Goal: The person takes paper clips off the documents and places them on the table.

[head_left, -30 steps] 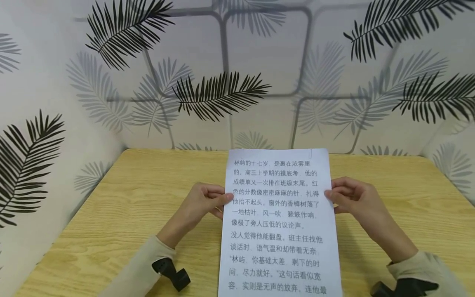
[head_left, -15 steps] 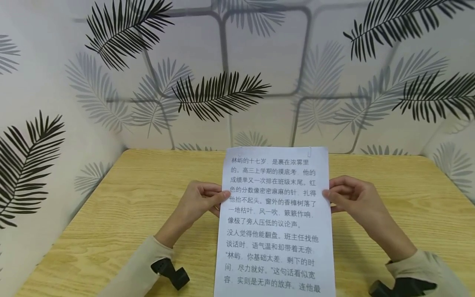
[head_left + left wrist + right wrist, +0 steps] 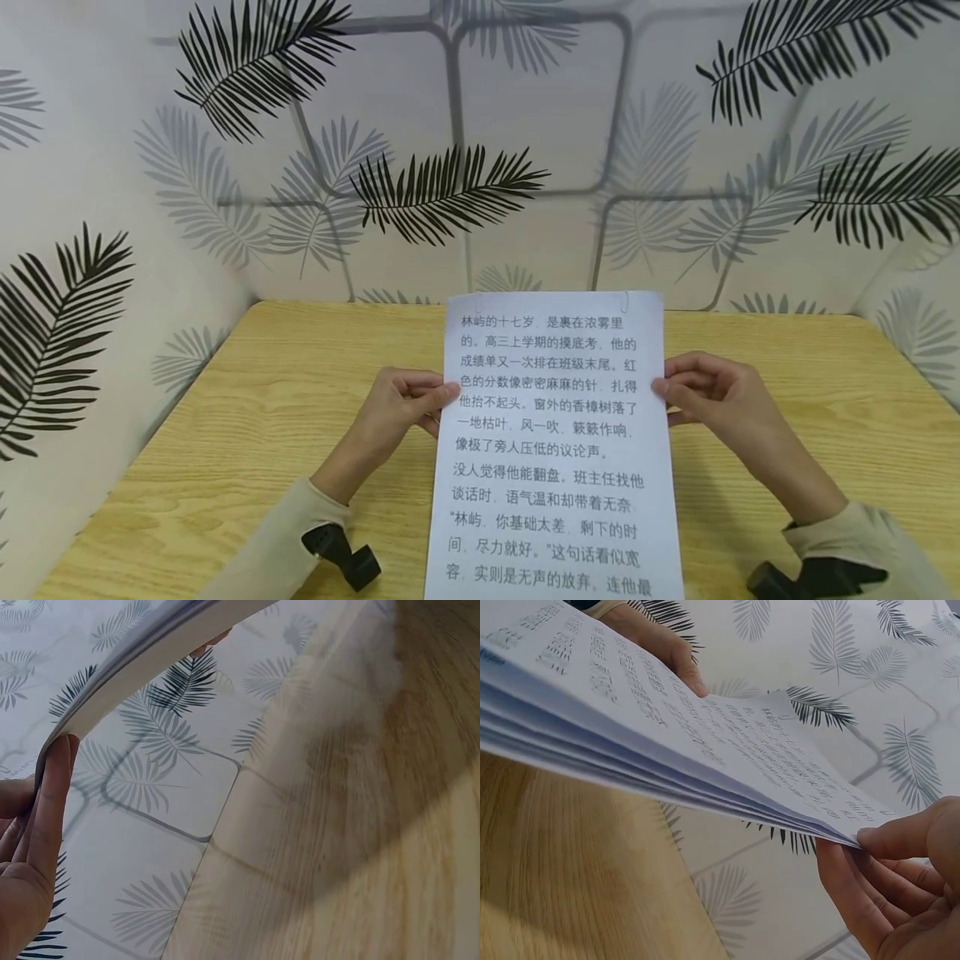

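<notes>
Papers (image 3: 555,442): white printed sheets, rectangular, black Chinese characters in rows on the top page; held above the tabletop between both hands, long side running away from the person.
Stack: right wrist view shows several thin sheets (image 3: 667,742) layered at the edge, slightly fanned and bowed; head view shows only the flat top page.
Top edge: two small clips or staples at the far edge, seen in head view only; too small to tell which.
Left hand (image 3: 401,408): pinches the left edge of the papers near mid-height, thumb on the printed face, fingers curled beneath; left wrist view shows the fingers (image 3: 49,802) pressed against the underside of the curved sheet edge.
Right hand (image 3: 712,396): pinches the right edge level with the left hand, thumb on top, fingers (image 3: 855,885) curled under the stack.
Tabletop (image 3: 225,433): pale wood grain, rounded corners, matte; the left wrist view shows the papers' shadow on it.
Walls (image 3: 525,125): pale covering printed with black and grey palm fronds and rounded grey squares.
Sleeves (image 3: 277,542): beige fabric, a black strap-mounted device at each wrist.
</notes>
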A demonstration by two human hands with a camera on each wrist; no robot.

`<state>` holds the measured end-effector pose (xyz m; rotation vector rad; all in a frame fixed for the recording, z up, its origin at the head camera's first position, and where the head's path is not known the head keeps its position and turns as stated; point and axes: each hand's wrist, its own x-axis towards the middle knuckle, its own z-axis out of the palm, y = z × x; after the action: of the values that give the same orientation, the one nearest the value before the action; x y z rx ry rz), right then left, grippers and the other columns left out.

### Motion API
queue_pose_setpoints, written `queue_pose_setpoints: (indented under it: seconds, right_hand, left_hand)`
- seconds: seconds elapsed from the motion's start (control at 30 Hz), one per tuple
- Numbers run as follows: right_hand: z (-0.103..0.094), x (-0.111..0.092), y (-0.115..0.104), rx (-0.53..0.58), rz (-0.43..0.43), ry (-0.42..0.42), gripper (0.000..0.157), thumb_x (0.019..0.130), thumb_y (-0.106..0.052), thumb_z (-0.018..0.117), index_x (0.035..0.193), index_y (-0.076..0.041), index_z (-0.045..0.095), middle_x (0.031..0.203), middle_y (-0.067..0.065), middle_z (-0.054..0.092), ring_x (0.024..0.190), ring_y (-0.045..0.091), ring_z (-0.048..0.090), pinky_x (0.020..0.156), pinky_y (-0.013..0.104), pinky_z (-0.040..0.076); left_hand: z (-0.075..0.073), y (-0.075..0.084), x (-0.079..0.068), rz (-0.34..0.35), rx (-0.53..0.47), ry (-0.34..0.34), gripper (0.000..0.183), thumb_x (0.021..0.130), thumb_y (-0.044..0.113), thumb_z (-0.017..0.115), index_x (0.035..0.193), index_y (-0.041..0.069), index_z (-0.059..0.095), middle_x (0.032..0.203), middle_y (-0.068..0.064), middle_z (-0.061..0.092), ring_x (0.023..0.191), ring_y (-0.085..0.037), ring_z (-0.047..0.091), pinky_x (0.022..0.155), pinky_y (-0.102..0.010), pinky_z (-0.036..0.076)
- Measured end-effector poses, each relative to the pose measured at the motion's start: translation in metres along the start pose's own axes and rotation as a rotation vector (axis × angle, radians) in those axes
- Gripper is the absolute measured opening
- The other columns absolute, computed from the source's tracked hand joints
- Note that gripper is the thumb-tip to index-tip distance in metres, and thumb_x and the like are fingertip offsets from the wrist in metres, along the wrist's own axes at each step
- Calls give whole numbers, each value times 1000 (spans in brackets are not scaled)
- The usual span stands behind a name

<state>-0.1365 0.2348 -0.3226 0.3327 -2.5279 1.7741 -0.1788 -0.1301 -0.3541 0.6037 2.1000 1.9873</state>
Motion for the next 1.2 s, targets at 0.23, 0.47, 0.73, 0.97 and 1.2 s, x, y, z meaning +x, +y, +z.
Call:
queue_pose_setpoints:
  seconds: [0.23, 0.47, 0.73, 0.97, 1.2]
  right_hand:
    - [-2, 4, -5, 1, -34, 25, 23, 95, -11, 61, 110, 5, 57, 88, -5, 69, 75, 14, 70, 68, 29, 60]
    - [-5, 9, -9, 39, -125, 49, 17, 96, -9, 59, 111, -1, 56, 90, -5, 70, 78, 11, 69, 69, 29, 60]
    - [-3, 23, -23, -139, -256, 173, 24, 98, -10, 54, 114, 7, 49, 99, -9, 63, 88, 1, 65, 76, 18, 57]
    - [-2, 34, -39, -236, -353, 247, 19, 100, -6, 50, 109, 10, 51, 101, 4, 60, 88, -3, 62, 77, 12, 54]
    - [7, 38, -44, -348, -377, 285, 15, 98, -4, 54, 105, 9, 54, 103, 21, 64, 89, -10, 55, 78, 2, 45]
  left_hand:
    - [-1, 0, -1, 14, -28, 16, 26, 92, 7, 63, 104, -16, 66, 85, -21, 72, 57, -16, 68, 53, -28, 58]
    - [0, -1, -1, 12, -13, 21, 25, 92, 9, 64, 102, -14, 67, 86, -23, 72, 58, -18, 69, 55, -30, 59]
    - [1, -1, -2, -2, 7, 42, 26, 93, 11, 64, 103, -12, 68, 88, -22, 72, 62, -18, 70, 57, -30, 59]
    - [3, 0, -4, -11, 7, 49, 26, 93, 9, 64, 105, -13, 67, 89, -22, 72, 63, -17, 70, 59, -30, 60]
    - [3, 1, -5, -29, 14, 42, 25, 92, 10, 64, 104, -12, 68, 89, -21, 72, 63, -17, 70, 59, -30, 60]
